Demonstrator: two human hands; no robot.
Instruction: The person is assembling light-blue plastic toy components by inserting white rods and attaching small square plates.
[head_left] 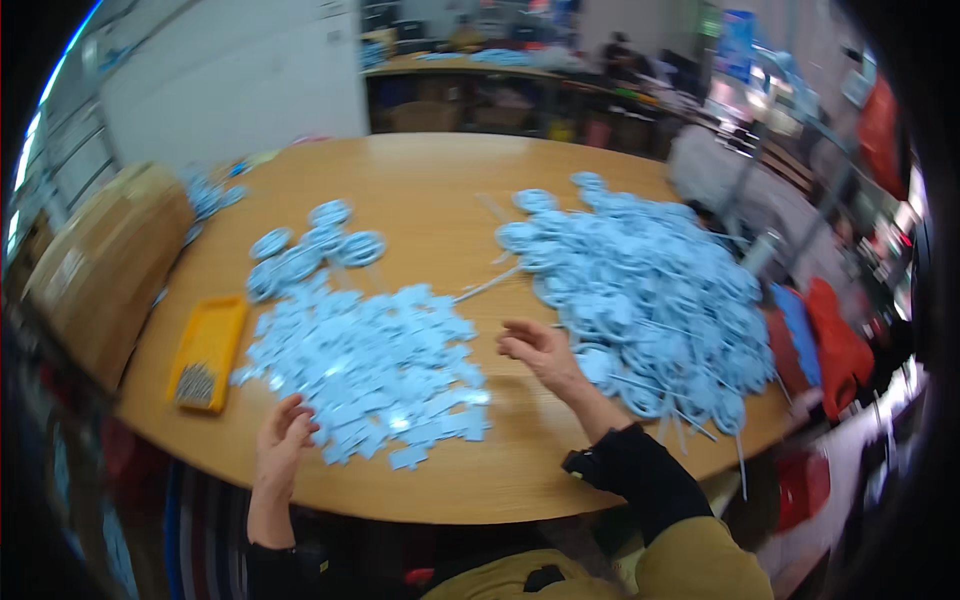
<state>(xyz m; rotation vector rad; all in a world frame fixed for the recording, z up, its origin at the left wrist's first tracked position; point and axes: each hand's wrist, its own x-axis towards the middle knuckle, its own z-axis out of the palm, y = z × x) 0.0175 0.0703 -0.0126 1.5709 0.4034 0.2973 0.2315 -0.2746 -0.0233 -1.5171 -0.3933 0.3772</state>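
My left hand [284, 437] hovers at the near left edge of a spread of small flat light-blue plastic pieces [370, 360]. Its fingers are loosely bent and apart, with nothing seen in them. Over the wood between that spread and a large heap of light-blue coiled parts with straps [650, 280], my right hand [545, 358] is raised. Its fingers point left, loosely bent, and no object shows in them. Both hands are slightly blurred.
A yellow tray [212, 330] holding small metal pieces [196, 385] lies left on the wooden table [430, 180]. Several coiled light-blue parts [310, 250] sit behind the flat pieces. A cardboard box [105, 270] stands at the left edge; red and blue items [835, 345] are at the right.
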